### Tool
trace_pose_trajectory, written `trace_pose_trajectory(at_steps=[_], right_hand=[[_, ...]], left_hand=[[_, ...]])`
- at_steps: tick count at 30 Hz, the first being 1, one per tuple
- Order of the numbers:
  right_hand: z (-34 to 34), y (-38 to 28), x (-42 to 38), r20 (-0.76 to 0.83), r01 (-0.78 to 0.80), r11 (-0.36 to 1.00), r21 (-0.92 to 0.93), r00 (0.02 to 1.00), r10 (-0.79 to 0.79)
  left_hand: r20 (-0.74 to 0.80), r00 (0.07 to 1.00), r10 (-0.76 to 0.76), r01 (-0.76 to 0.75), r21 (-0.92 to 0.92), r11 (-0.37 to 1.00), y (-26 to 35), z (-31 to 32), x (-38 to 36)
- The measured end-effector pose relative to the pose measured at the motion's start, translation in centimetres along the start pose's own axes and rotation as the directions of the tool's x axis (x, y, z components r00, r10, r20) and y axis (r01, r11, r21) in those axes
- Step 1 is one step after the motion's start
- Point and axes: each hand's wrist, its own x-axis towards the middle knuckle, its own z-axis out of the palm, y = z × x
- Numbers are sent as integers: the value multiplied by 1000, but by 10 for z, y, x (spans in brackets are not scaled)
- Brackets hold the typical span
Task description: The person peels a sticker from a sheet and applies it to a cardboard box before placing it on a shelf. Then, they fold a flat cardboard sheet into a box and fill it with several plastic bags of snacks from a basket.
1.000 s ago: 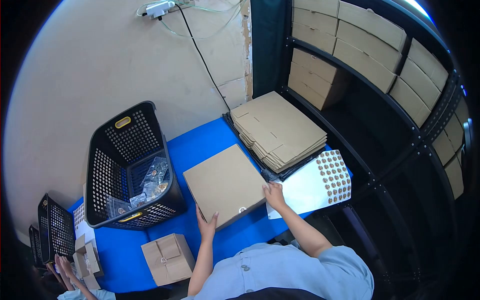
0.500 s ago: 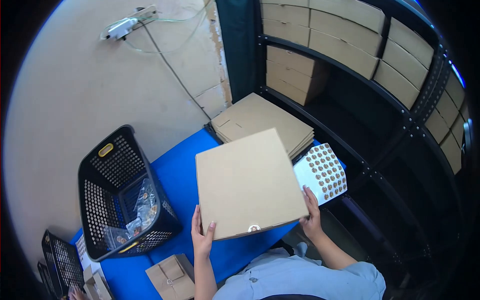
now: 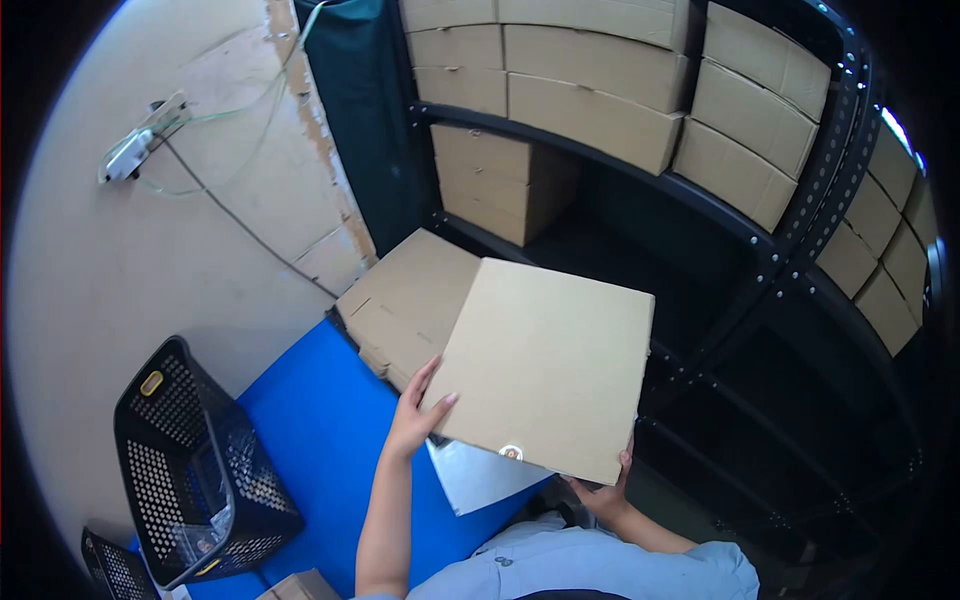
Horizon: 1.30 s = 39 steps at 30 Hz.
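Between my two hands is a flat, square cardboard box (image 3: 545, 365), its lid closed, with a small round sticker on the near edge. My left hand (image 3: 415, 415) grips the box's left side, thumb on top. At the near right corner my right hand (image 3: 605, 490) holds the box from the side and below, its fingers partly hidden. Under the box's near edge shows part of a white sticker sheet (image 3: 485, 475). Just behind and to the left lies a stack of flat cardboard pieces (image 3: 410, 300), partly covered by the box.
A black perforated basket (image 3: 180, 440) with clear plastic bags stands on the blue table (image 3: 330, 430). Another box (image 3: 300, 587) shows at the bottom edge. A dark metal shelf (image 3: 640, 180) with stacked cardboard boxes (image 3: 590, 95) rises ahead and right. A power strip (image 3: 140, 145) hangs on the wall.
My view has swung right toward the shelf. The box has turned and moved right with both hands still on it, and it now covers much of the sticker sheet.
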Motion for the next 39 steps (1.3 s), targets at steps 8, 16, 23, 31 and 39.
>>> trace_pose_trajectory(at_steps=[8, 16, 23, 31, 39], right_hand=[[-51, 82, 31, -255, -192, 952, -240, 958, 129], [-62, 149, 63, -353, -311, 899, -309, 915, 195], [-53, 213, 142, -398, -460, 882, -104, 832, 388], [-27, 247, 195, -356, -506, 777, -374, 852, 383], [-34, 262, 209, -165, -483, 690, -540, 864, 476]], left_hand=[[255, 966, 42, -82, 148, 986, -46, 117, 155], [249, 964, 92, -171, 320, 932, -78, 182, 222], [406, 861, 307, -499, 790, 355, -78, 251, 211], [360, 912, 198, -409, 751, 518, -105, 255, 244], [389, 918, 83, -385, 814, 435, -96, 245, 280]])
